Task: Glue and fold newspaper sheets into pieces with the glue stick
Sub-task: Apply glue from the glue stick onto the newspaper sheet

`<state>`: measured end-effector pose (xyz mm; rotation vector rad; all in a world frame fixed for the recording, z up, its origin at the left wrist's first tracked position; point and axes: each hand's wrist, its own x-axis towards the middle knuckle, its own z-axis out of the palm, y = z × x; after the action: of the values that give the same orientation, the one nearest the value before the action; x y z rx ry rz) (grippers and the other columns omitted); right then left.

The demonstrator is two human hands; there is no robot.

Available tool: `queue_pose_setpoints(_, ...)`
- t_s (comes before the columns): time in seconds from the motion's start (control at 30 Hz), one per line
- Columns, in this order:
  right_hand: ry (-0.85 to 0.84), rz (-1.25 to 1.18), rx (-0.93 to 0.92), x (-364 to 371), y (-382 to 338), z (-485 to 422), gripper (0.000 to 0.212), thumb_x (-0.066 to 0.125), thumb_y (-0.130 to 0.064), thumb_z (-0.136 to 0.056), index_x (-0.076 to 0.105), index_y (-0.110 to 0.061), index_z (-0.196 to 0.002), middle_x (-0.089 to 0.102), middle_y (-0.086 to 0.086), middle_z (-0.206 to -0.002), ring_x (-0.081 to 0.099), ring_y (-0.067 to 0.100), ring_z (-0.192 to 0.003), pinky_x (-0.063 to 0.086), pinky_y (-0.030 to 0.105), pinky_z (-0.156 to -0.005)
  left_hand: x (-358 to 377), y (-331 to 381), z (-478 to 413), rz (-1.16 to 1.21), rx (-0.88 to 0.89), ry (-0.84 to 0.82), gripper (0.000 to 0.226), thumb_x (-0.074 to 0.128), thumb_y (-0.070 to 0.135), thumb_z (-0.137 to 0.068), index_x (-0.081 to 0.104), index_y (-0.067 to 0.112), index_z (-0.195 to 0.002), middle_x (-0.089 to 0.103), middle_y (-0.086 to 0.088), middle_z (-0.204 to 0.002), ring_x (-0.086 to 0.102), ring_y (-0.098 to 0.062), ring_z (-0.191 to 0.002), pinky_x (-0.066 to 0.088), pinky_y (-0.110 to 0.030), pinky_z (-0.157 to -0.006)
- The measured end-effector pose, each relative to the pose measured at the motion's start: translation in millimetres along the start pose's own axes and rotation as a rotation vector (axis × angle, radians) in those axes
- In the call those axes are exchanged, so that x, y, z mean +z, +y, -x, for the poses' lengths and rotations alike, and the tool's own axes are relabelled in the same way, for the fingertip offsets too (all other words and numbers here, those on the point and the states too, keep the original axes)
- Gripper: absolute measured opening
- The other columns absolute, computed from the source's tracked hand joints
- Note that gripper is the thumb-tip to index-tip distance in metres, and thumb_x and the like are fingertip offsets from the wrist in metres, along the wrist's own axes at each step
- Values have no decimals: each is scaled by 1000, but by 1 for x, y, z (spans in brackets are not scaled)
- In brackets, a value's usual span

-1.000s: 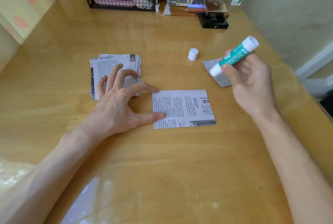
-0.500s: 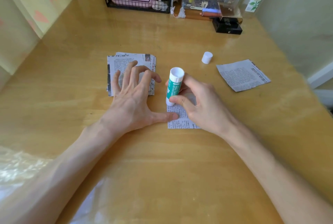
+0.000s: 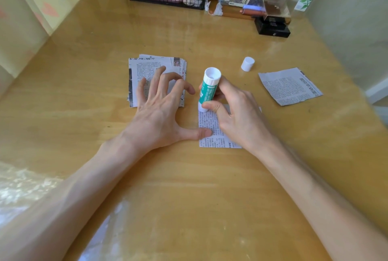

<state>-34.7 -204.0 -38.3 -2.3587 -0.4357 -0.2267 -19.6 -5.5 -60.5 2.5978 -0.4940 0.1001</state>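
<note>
The right hand (image 3: 237,113), raised aside a second ago, now grips the green-and-white glue stick (image 3: 207,90) tip-down on the small printed newspaper sheet (image 3: 210,126), which the spread left hand (image 3: 159,113) pins by thumb to the wooden table (image 3: 189,187), so gluing is probably starting.

Glossy wooden table (image 3: 189,187), paper sheets (image 3: 289,86).

paper stack (image 3: 153,67) left, cap (image 3: 247,63) right of glue stick (image 3: 207,90)
</note>
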Motion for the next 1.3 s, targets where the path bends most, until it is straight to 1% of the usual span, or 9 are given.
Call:
queue_pose_setpoints(0.13,21,-15,-19,2,3,-5,18,66,-8,-100,60,-5,-118,74,5,-105,72,23,-95,59,43,-78,1,0,0,-6,7,7,106,47,104,-48,43,40,-132,31,8,-148,-1,-19,-160,-2,-55,-126)
queue_pose_setpoints(0.27,64,-4,-16,4,5,-7,18,67,-9,-100,61,-5,-117,74,4,-105,72,19,-94,57,39,-76,2,0,0,3,5,7,106,47,104,-48,44,39,-132,31,9,-147,-1,-18,-160,-1,-55,-127)
queue_pose_setpoints(0.4,180,-182,18,-8,2,-4,20,67,-3,-99,65,-2,-119,74,-11,-104,72,1,-100,55,18,-88,2,-1,-1,2,-2,14,107,47,104,-46,44,39,-131,32,10,-146,0,-18,-159,1,-55,-127)
queue_pose_setpoints(0.47,135,-230,19,-16,-1,3,22,68,-2,-99,65,-4,-121,72,-15,-107,72,-1,-102,52,12,-89,2,-1,-1,-3,-1,15,108,47,105,-46,44,38,-132,32,9,-146,0,-19,-159,1,-55,-127)
queue_pose_setpoints(0.63,-30,-209,13,-10,-4,20,19,69,-1,-99,65,-4,-118,76,-5,-103,75,7,-96,58,26,-90,2,-1,-1,9,-7,13,109,47,105,-46,44,38,-133,33,9,-146,0,-18,-159,1,-54,-127)
queue_pose_setpoints(0.87,-30,-102,-39,-4,-3,20,16,69,-4,-98,64,-4,-112,75,1,-98,73,14,-91,54,35,-84,3,-2,-1,-3,0,19,110,47,104,-48,42,36,-134,33,8,-147,1,-19,-160,2,-54,-127)
queue_pose_setpoints(1.03,2,-82,-46,-2,-1,16,19,71,-5,-97,65,-5,-115,76,2,-99,73,14,-92,54,31,-83,4,-2,-1,-4,1,17,110,48,104,-48,42,36,-135,33,9,-147,1,-19,-159,2,-53,-127)
queue_pose_setpoints(1.17,31,-51,-39,0,1,8,19,71,-5,-97,65,-5,-115,76,1,-99,72,11,-93,53,21,-83,3,-2,-1,1,-1,10,109,48,104,-48,41,37,-135,33,10,-147,0,-18,-159,1,-53,-128)
queue_pose_setpoints(1.3,46,-37,-30,1,3,0,19,71,-6,-97,65,-4,-115,77,2,-102,72,10,-95,53,20,-82,2,-1,0,18,0,8,110,48,103,-48,42,37,-135,33,10,-147,0,-18,-159,0,-52,-128)
